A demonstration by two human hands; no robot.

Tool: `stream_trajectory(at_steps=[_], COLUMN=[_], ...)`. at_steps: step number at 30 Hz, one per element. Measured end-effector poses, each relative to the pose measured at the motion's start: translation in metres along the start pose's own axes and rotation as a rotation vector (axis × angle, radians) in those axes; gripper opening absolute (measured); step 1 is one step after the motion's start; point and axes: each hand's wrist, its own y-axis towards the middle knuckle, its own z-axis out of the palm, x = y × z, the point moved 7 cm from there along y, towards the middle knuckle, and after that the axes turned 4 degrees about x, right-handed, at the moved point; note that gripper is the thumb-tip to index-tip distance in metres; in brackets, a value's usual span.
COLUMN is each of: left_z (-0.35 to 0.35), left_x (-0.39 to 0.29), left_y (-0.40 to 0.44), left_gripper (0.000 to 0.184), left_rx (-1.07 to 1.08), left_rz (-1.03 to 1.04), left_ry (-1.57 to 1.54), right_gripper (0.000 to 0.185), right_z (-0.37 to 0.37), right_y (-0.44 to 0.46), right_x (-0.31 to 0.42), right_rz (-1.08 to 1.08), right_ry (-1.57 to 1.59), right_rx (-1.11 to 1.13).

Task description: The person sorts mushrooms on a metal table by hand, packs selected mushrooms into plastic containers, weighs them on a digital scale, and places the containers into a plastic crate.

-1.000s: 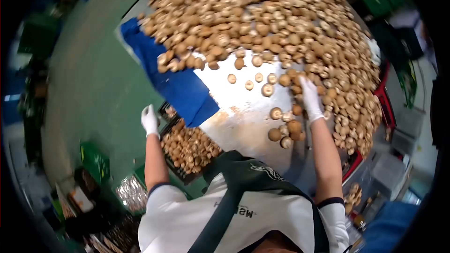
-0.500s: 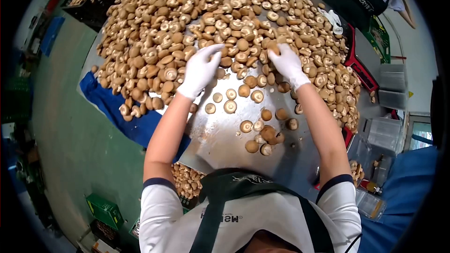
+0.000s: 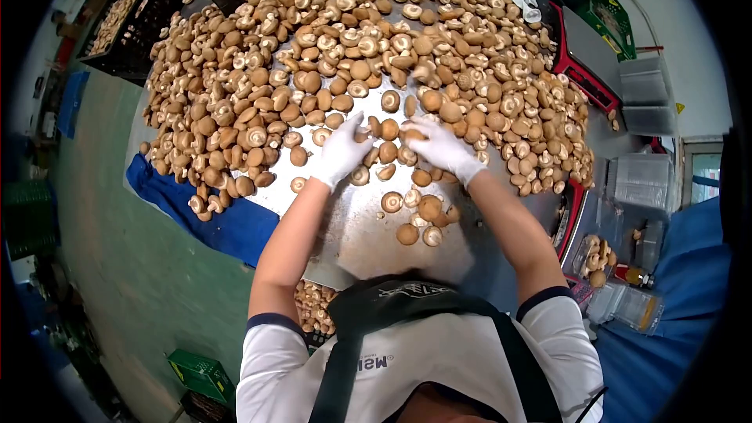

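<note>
Brown shiitake-like mushrooms (image 3: 227, 117) lie heaped across a metal table (image 3: 345, 223). My left hand (image 3: 342, 153), in a white glove, rests at the left of a small cluster, its thumb and fingers apart beside a mushroom (image 3: 374, 125). Opposite it, my white-gloved right hand (image 3: 442, 146) has its fingers curved around a brown mushroom cap (image 3: 413, 135). Several mushrooms (image 3: 388, 152) sit between the two hands. Closer to my body lies a loose group of mushrooms (image 3: 429, 207), some caps down with stems showing.
Black crates (image 3: 117, 31) stand at the back left. A blue cloth (image 3: 196, 207) hangs over the left edge. On the right are red-edged scales (image 3: 587, 59), clear plastic trays (image 3: 638, 180) and a white glove or cloth (image 3: 521, 1). A mushroom crate (image 3: 313, 305) is below the table edge.
Both hands have come nearer to my body and closer together, with mushrooms drawn between them out of the heap. The camera view has also shifted slightly.
</note>
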Motion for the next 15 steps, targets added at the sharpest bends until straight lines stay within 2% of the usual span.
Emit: stream_trajectory(at_steps=[1,4,5,8,9,11,12,15], left_z=[-0.007,-0.036,-0.035,-0.018,-0.004,0.024,0.038,0.037], left_x=[0.002,-0.034,-0.042,-0.074,-0.077,-0.074,-0.060,-0.047], left_y=[-0.006,-0.021,-0.020,-0.011,-0.003,0.013,0.021,0.036], left_gripper=[0.069,0.072,0.065,0.056,0.054,0.052,0.048,0.046], left_rx=[0.001,-0.227,-0.179,-0.162,-0.037,0.149,0.177,0.102], left_rz=[-0.082,0.085,0.049,0.275,0.220,0.160,0.128,0.118], left_ry=[-0.008,0.190,0.089,0.168,0.198,0.443,0.501,0.405], right_gripper=[0.046,0.041,0.039,0.038,0.037,0.036,0.036,0.036], right_z=[-0.005,-0.003,-0.007,-0.029,-0.030,-0.035,-0.037,-0.043], right_y=[-0.026,-0.049,-0.056,-0.084,-0.086,-0.090,-0.094,-0.102], right_x=[0.011,-0.028,-0.039,-0.056,-0.078,-0.089,-0.091,-0.083], right_rz=[0.026,-0.132,-0.154,0.061,0.135,0.075,0.085,0.054], right_ry=[0.027,0.420,0.565,0.729,0.757,0.792,0.791,0.751], right_rx=[-0.002,-0.102,-0.135,-0.188,-0.204,-0.273,-0.302,-0.366])
